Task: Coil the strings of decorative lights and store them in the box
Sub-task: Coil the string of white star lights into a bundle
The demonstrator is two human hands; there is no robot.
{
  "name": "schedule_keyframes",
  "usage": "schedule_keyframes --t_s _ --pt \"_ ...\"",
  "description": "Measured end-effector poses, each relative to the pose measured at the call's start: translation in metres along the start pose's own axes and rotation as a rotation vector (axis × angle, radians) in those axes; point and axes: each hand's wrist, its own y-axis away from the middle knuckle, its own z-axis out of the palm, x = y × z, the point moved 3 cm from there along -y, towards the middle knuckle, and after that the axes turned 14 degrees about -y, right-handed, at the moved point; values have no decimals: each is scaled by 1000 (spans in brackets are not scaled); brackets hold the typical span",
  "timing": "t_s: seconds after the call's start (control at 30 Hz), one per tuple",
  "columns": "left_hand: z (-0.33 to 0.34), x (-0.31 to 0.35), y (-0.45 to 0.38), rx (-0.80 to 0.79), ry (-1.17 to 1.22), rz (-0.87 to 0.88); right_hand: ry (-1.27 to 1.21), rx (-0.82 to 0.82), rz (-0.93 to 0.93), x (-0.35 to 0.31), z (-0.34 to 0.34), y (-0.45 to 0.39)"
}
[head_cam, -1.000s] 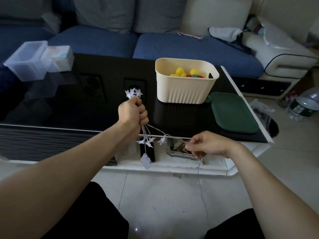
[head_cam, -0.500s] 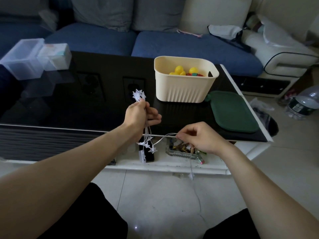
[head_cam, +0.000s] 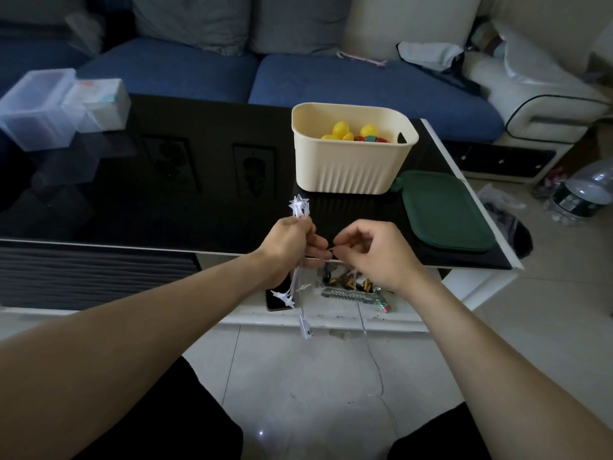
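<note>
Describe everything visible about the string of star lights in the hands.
The string of star lights is thin pale wire carrying small white, plastic-looking stars. It is gathered into a loose bundle gripped by the left hand, with stars sticking out above the fist and more hanging below beside a small tag. The right hand pinches the free wire, which trails down to the floor.

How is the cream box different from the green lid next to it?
The cream box stands tall and open, with yellow balls inside; the green lid lies flat and holds nothing. The box has ribbed walls; the lid looks smooth. Both sit on the black table and have rounded corners.
</note>
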Motion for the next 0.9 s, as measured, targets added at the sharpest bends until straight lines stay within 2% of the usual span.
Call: schedule_keyframes --t_s 0.1,0.2,0.27,0.4,0.53,0.73,0.9 --pt "5 -2 4 -61 -89 -13 -28 16 -9 1 4 1" --pt "8 -4 2 -46 -241 9 -36 -10 3 0 9 2" --pt "7 -5 1 -42 -260 6 -51 -41 32 1 12 1" --pt "2 0 3 -39 -237 -8 6 -157 209 7 10 2" --pt "-6 3 0 6 -173 -11 -96 -279 372 17 4 7" --pt "-15 8 0 63 42 -11 -294 -268 484 19 13 7" --pt "-15 7 0 48 71 9 -595 -153 381 5 17 2"
